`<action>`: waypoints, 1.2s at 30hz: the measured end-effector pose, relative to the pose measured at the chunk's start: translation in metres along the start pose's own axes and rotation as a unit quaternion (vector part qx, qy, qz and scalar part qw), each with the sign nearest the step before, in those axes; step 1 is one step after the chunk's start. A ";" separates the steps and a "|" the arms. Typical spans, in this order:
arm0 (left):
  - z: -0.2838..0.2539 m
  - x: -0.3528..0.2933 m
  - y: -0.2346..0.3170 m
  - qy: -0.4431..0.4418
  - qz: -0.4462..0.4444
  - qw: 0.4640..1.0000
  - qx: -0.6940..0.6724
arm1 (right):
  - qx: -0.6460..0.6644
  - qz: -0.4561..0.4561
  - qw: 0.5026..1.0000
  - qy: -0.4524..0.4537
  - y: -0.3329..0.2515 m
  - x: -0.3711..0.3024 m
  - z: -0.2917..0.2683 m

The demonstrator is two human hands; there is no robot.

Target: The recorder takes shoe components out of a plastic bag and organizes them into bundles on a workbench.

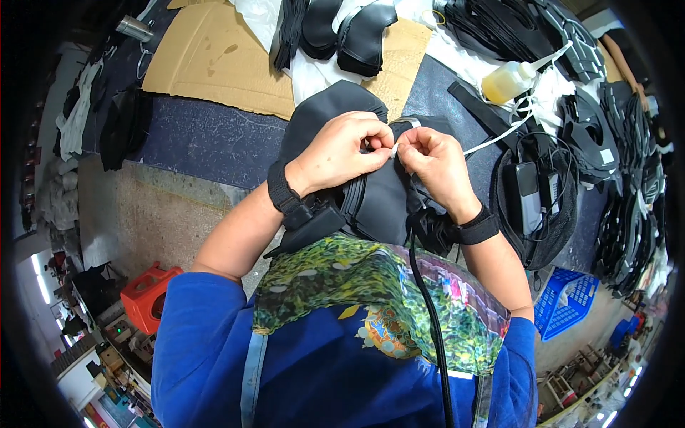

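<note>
My left hand (344, 148) and my right hand (439, 162) meet over a stack of black sheet pieces (374, 203). Thumb and fingertips of both are pinched together on a small white strip (393, 151), most of which the fingers hide. Another bit of pale band shows just behind the right fingers, lying across the black pieces. A larger rounded black piece (325, 107) lies beyond my left hand. Both wrists wear black straps with dark devices attached.
Brown cardboard (221, 68) covers the far table, bearing curved black pieces (365, 39). At right stand a bottle of yellow liquid (505, 82), a black mesh bag (564, 228) with a device and cables, and more black stacks. A red stool (146, 296) and blue crate (567, 303) flank me.
</note>
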State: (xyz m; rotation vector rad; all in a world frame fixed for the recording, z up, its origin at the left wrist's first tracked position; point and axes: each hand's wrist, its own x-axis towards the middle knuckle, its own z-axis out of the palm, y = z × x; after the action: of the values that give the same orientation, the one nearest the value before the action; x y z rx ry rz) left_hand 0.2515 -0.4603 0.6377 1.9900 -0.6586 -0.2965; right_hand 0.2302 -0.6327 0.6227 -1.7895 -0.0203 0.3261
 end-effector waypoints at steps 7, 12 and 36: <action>0.006 0.001 0.000 0.042 0.020 0.999 0.018 | -0.011 -0.058 0.998 -0.028 0.004 -0.003 -0.005; 0.006 0.001 -0.001 0.049 0.060 0.996 0.039 | -0.108 -0.114 0.983 -0.092 -0.009 0.003 -0.017; 0.011 0.001 -0.005 0.053 0.003 0.998 -0.018 | 0.005 -0.034 0.999 -0.014 0.006 -0.002 -0.005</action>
State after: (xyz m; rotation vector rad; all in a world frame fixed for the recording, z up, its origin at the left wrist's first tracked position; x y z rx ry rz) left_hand 0.2487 -0.4671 0.6284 1.9550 -0.5868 -0.1962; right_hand 0.2288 -0.6394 0.6188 -1.7711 -0.0984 0.3011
